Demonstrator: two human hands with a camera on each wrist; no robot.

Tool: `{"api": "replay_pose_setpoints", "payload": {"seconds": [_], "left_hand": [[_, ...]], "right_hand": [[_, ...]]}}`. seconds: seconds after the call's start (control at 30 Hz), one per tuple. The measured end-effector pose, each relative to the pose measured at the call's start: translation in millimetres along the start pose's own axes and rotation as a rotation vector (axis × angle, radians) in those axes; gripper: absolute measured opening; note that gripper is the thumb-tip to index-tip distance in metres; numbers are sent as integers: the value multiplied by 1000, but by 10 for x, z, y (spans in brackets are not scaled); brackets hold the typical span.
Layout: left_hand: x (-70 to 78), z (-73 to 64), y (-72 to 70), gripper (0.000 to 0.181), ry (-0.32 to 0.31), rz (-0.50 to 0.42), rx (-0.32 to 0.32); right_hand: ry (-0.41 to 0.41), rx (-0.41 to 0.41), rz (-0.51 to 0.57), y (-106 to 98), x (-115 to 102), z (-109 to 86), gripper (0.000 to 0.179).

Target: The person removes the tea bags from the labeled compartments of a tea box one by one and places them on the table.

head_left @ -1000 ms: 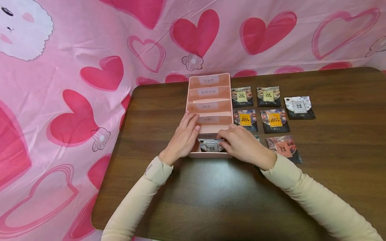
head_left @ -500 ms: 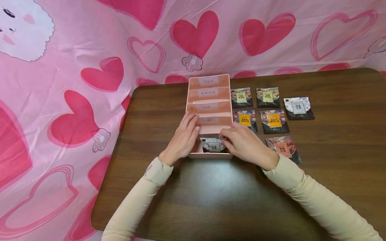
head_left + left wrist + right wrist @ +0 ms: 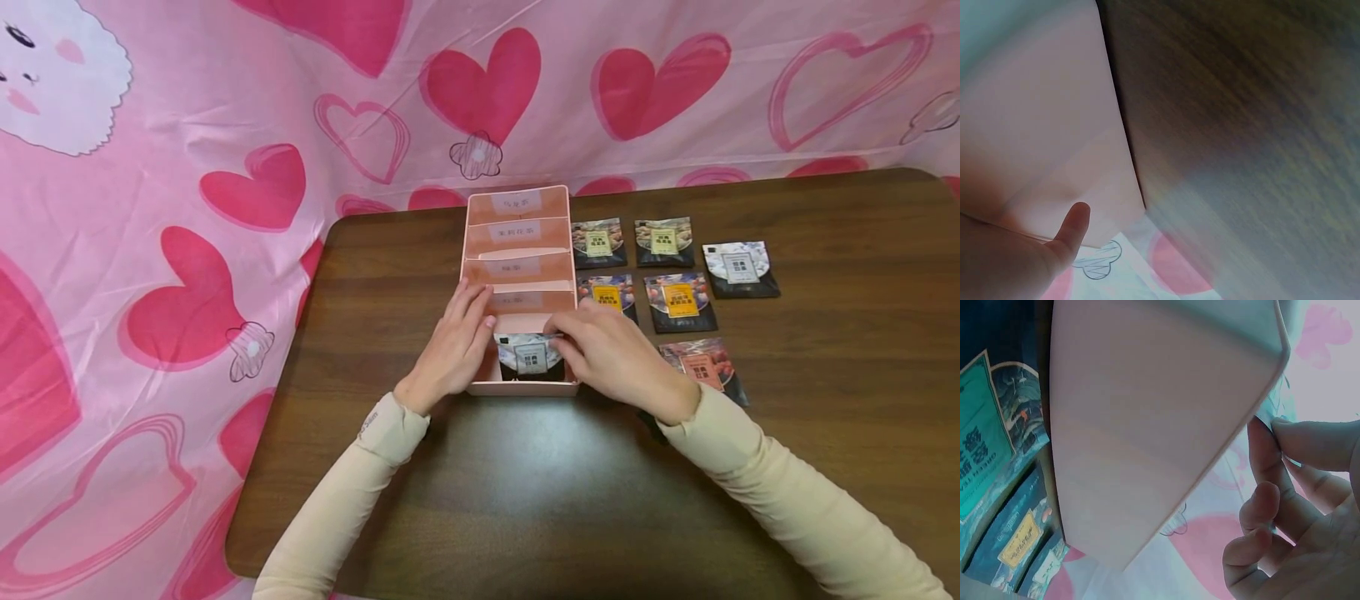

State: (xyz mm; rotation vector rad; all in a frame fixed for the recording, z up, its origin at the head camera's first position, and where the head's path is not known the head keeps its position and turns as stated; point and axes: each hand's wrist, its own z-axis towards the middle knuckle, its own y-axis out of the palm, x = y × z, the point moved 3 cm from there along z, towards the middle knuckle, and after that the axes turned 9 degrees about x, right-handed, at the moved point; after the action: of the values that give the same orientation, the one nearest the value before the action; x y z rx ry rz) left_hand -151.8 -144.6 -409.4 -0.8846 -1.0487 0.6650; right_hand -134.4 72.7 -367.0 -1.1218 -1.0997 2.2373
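Note:
A long pink box [image 3: 525, 323] with several labelled compartments stands on the table. In its nearest compartment is a tea sachet [image 3: 529, 358], silvery white above and black below, with its printed face showing. My right hand [image 3: 611, 358] pinches the sachet's right edge between thumb and index finger. The right wrist view shows that right hand [image 3: 1300, 500] at the box rim, with only a sliver of sachet between the fingertips. My left hand [image 3: 453, 346] rests along the box's left edge, fingers extended. In the left wrist view its thumb or one finger [image 3: 1074, 228] lies against the box wall.
Right of the box lie green-labelled sachets [image 3: 664, 242], yellow-labelled sachets [image 3: 681, 302], a white-and-black sachet [image 3: 742, 269] and a red-labelled sachet [image 3: 703, 367]. A teal-labelled sachet [image 3: 979, 444] lies beside the box wall. A pink heart-print cloth [image 3: 483, 92] hangs behind the table.
The sachet has come up slightly in the nearest compartment, so more of its face shows. My right hand keeps its pinch and has barely moved. My left hand stays put.

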Motion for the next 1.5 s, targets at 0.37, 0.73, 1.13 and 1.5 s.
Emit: {"api": "replay_pose_setpoints", "payload": {"seconds": [0.37, 0.73, 1.13, 1.5], "left_hand": [[3, -3, 6, 52, -29, -11, -18], [7, -12, 3, 56, -38, -33, -36], [2, -9, 1, 59, -29, -40, -37], [17, 11, -16, 57, -22, -9, -31]], "right_hand": [[-37, 109, 44, -102, 0, 12, 11], [13, 152, 99, -231, 26, 21, 14], [95, 173, 173, -405, 103, 78, 12], [143, 180, 146, -507, 226, 21, 14]]}}
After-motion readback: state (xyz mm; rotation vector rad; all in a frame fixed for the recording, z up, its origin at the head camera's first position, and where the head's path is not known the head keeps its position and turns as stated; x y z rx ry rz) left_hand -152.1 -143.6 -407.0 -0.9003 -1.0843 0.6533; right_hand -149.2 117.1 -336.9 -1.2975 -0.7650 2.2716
